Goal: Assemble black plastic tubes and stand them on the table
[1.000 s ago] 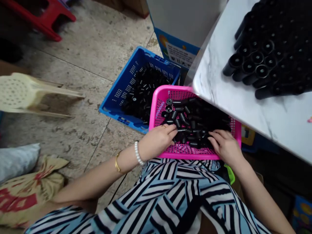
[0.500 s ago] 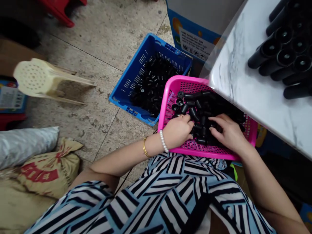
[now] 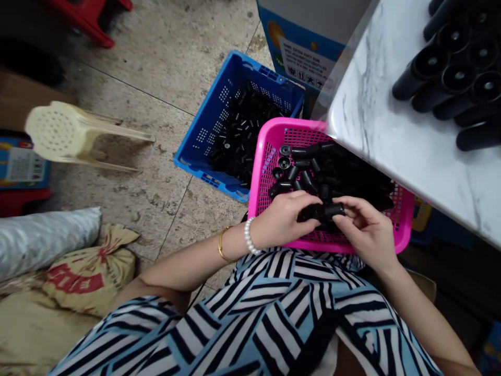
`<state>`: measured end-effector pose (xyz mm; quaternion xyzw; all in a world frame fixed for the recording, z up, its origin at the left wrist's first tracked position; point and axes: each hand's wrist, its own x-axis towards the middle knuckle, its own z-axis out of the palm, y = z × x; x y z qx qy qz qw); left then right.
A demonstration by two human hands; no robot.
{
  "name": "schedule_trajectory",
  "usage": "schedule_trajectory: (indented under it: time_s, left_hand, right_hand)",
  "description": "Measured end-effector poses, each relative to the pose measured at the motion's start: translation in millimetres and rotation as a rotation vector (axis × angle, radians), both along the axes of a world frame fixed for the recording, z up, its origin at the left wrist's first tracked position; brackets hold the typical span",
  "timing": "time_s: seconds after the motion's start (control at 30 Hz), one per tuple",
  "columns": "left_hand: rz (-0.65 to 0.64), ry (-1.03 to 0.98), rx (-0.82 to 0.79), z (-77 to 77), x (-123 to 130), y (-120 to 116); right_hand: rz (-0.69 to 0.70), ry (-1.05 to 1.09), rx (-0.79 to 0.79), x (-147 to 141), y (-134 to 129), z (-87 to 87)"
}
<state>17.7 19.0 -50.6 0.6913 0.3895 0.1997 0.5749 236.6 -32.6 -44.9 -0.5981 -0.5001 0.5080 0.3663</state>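
A pink mesh basket on my lap holds several short black plastic tubes and caps. Above its near side, my right hand pinches a short black plastic tube between thumb and fingers. Close beside it, my left hand is closed round another black plastic piece, partly covered by the fingers. The two pieces are end to end; whether they are joined I cannot tell. More black tubes lie loose in the basket beyond my hands.
Left of the basket, a blue crate on the floor holds many small black parts. A marble-patterned table with upright black tubes overhangs the basket's right side. A cream stool, tied sack and printed carton stand around.
Both hands have come up from among the loose pieces and drawn together. Each now holds a black piece. The view has shifted slightly.
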Motion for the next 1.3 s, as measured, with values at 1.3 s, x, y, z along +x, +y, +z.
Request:
schedule_trajectory:
  time_s: [1.3]
  left_hand:
    - [0.207,-0.126,-0.445,22.2,-22,-3]
  right_hand:
    - [-0.327,0.177,0.214,39,-20,22.5]
